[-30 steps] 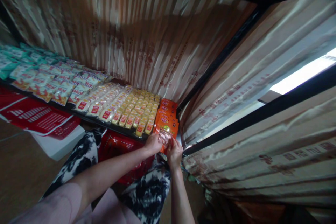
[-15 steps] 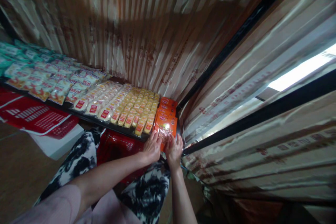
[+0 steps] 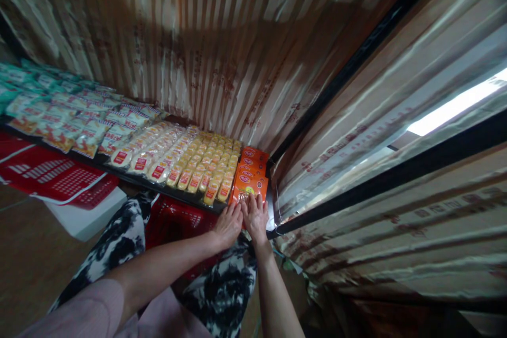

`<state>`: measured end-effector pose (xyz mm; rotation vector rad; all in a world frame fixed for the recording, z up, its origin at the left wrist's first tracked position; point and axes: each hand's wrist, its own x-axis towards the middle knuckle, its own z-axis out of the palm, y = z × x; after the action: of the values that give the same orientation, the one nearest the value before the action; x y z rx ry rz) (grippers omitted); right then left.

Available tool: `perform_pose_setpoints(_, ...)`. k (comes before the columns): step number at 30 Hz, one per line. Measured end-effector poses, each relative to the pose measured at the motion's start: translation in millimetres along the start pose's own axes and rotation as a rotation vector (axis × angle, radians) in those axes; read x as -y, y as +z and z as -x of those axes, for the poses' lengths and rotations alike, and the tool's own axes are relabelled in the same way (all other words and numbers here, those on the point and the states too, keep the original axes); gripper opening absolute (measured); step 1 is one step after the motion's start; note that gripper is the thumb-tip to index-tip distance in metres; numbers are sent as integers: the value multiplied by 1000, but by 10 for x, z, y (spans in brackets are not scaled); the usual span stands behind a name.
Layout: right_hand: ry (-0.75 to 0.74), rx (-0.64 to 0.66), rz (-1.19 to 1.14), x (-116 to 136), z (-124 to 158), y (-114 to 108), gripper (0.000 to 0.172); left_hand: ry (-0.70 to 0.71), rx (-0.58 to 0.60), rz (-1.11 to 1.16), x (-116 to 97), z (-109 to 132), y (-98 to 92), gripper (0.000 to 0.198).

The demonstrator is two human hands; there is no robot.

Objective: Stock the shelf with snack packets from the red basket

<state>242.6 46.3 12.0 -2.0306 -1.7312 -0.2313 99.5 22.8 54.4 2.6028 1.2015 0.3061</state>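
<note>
Several orange snack packs (image 3: pixel 246 171) lie overlapping at the right end of a black shelf (image 3: pixel 158 185). My left hand (image 3: pixel 228 226) rests at the lower left edge of the nearest pack, fingers stretched forward. Right beside it, my right hand (image 3: pixel 255 219) lies over the pack's near edge with its fingers extended. Both hands hide that edge. Left of the orange packs run rows of small yellow wrapped cakes (image 3: pixel 209 161) with red labels.
Further left lie pale wrapped cakes (image 3: pixel 148 156), white snack bags (image 3: pixel 85 127) and green bags (image 3: pixel 43 79). Red baskets (image 3: pixel 87 185) stand below the shelf. A dark frame bar (image 3: pixel 336 84) and corrugated sheeting (image 3: pixel 222 63) close off the back and right.
The nearest orange pack, earlier between both hands with its near end raised, now lies flatter on the others. My right hand has shifted left and its fingers have straightened.
</note>
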Motion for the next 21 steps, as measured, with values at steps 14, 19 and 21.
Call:
perform_pose_setpoints(14,51,-44,-29,24,-49,0,53,56,21,-4,39,-83,68,59)
perform_pose_setpoints(19,61,-55,-14,27,-96,9,52,40,8,37,3,-69,29,62)
perform_pose_setpoints(21,67,-56,-4,28,-121,17,51,28,-2,48,4,-86,40,62)
